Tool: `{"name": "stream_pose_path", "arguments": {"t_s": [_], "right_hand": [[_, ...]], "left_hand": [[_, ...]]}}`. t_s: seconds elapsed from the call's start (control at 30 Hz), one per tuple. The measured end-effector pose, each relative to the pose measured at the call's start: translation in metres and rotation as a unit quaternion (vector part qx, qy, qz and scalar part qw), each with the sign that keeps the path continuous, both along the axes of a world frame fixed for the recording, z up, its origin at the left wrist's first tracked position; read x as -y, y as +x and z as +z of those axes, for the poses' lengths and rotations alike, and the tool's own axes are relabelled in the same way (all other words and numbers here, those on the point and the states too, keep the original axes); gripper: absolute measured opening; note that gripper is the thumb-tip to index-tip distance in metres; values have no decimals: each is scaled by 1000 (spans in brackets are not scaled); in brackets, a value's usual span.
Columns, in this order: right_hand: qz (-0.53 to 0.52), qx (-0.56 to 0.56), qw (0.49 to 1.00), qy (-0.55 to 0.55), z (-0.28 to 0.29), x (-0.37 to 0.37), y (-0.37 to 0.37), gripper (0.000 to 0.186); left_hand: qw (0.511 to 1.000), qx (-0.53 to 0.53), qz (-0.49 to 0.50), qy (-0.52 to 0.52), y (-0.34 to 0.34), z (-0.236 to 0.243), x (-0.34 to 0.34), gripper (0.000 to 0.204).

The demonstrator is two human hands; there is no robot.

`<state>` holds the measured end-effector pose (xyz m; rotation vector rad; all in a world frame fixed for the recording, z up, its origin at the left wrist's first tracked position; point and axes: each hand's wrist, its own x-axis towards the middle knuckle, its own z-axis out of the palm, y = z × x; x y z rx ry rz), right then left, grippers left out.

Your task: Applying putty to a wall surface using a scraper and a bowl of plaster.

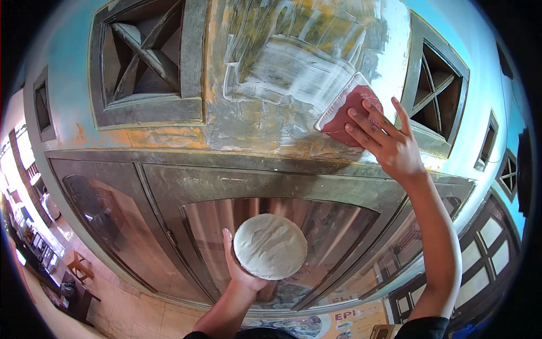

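Observation:
My right hand (pixel 395 147) presses a flat maroon scraper (pixel 344 127) against the wall above the doors, fingers spread over it; white paste lines its upper-left edge. The wall patch (pixel 288 62) beside it carries streaks of white paste over worn grey, yellow and orange paint. Low in the middle, my left hand (pixel 245 271) holds a round container of smooth pale grey-white paste (pixel 270 246) in front of a glass door pane, with my thumb at its left side.
Vent openings with crossed bars (pixel 144 48) (pixel 432 90) flank the patch. Wood-framed glass doors (pixel 164 181) span below. At left are a wooden stool (pixel 79 263), a tiled floor (pixel 147 316) and a person (pixel 49 203) in the distance. A dark panelled door (pixel 480 260) stands at right.

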<state>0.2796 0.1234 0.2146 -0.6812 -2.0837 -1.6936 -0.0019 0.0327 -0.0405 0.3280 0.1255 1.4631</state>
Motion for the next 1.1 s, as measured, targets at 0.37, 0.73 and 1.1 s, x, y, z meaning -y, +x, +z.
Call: {"name": "stream_pose_path", "arguments": {"t_s": [0.37, 0.73, 1.1], "right_hand": [[-21, -51, 998, 14, -36, -1, 4, 52], [-39, -142, 986, 76, -77, -7, -9, 51], [-68, -222, 970, 76, -106, 3, -44, 48]], "left_hand": [[989, 98, -58, 91, -5, -17, -8, 89], [990, 63, -81, 93, -6, -14, -6, 92], [991, 62, -74, 97, -7, -13, -4, 92]]}}
